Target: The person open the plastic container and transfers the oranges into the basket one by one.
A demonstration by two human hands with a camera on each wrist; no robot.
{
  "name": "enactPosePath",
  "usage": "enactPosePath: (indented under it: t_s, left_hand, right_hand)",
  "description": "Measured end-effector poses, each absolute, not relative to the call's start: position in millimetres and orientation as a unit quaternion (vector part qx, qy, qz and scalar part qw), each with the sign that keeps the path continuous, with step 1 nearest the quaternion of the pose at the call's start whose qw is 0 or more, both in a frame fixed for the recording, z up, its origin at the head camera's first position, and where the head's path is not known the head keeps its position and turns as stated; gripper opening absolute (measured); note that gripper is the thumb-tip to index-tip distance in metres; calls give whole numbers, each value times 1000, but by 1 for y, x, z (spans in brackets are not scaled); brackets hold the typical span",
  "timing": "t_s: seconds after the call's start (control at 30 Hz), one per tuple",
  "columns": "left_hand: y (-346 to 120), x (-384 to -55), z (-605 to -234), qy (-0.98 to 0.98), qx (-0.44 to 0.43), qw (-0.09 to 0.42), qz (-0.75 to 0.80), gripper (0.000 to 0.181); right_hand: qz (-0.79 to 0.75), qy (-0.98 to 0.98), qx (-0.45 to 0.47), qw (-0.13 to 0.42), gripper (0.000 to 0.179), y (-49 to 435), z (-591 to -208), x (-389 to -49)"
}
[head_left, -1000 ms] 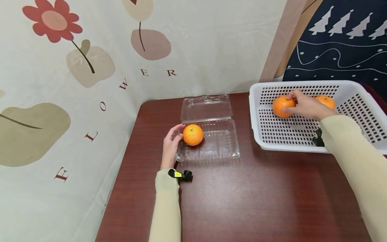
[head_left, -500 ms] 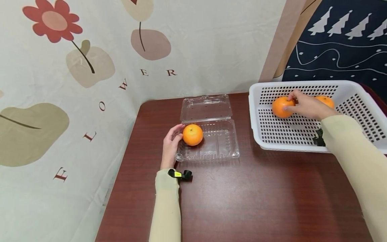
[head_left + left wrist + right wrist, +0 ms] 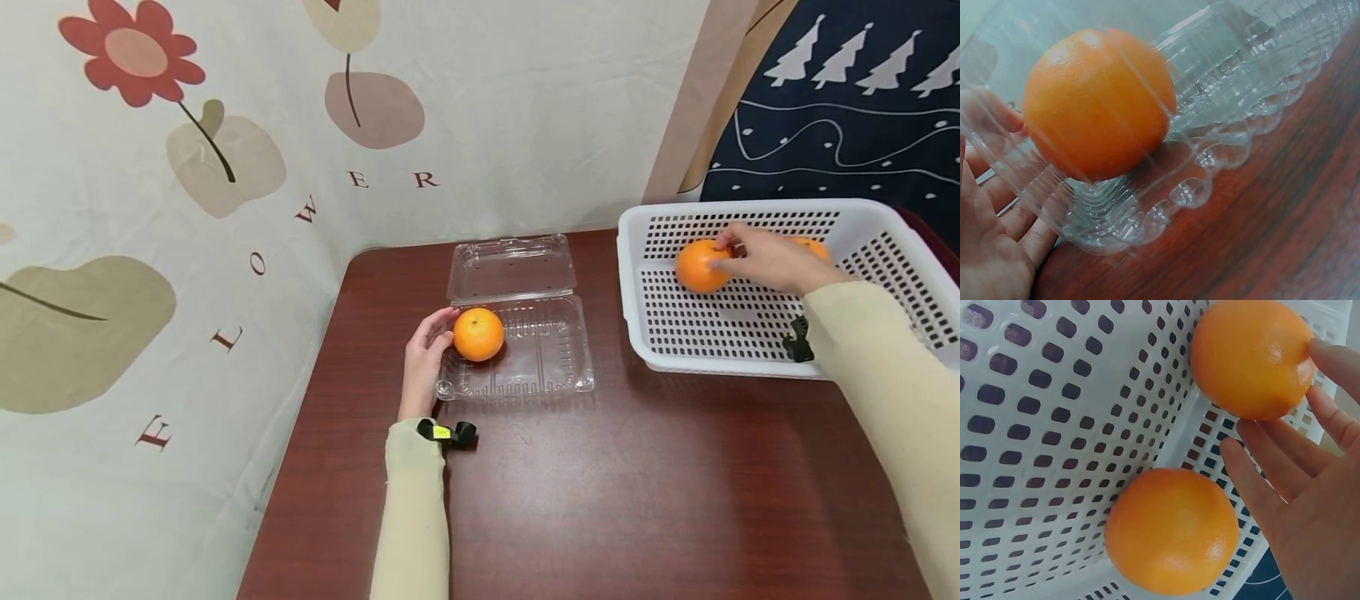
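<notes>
In the head view, an orange (image 3: 478,334) sits at the left end of the base of an open clear plastic clamshell (image 3: 543,346). My left hand (image 3: 425,354) rests against the clamshell's left side. The left wrist view shows its fingers (image 3: 1019,219) through the clear wall, beside the orange (image 3: 1100,103). Over the white basket, my right hand (image 3: 772,260) is at a second orange (image 3: 699,267). Seen from the right wrist, its extended fingers (image 3: 1279,462) lie at the edge of that orange (image 3: 1254,359), touching it lightly at most. Another orange (image 3: 1172,531) lies close by.
The white perforated basket (image 3: 645,360) stands at the right of the brown table (image 3: 570,500). The clamshell's lid (image 3: 512,271) lies folded back toward the patterned wall cloth (image 3: 510,125). A dark cloth with white trees (image 3: 847,125) hangs behind the basket.
My right hand has shifted slightly to the right, its fingers drawing back a little from the orange. The left hand, the clamshell and the oranges keep their places.
</notes>
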State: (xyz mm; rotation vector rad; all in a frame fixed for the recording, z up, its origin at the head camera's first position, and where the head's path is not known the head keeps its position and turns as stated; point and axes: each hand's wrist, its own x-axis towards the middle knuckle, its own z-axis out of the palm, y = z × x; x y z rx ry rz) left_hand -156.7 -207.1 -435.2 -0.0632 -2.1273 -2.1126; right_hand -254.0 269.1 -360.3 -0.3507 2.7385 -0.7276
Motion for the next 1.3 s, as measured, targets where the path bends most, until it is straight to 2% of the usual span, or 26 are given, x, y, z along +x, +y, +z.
enactPosePath:
  t_s: [0.3, 0.6, 0.77, 1.3]
  left_hand:
    - [-205, -154, -428, -715, -22, 71, -695, 35]
    - [-204, -153, -427, -716, -18, 71, -694, 35]
    - [-203, -153, -427, -714, -16, 70, -696, 35]
    - [-204, -153, -428, -714, -22, 73, -696, 34]
  right_hand:
    - [-232, 954, -123, 144, 60, 272, -353, -252]
    - [-235, 953, -128, 140, 51, 274, -342, -252]
    - [-229, 954, -134, 143, 52, 272, -334, -249]
    - [-210, 959, -172, 79, 46, 255, -307, -225]
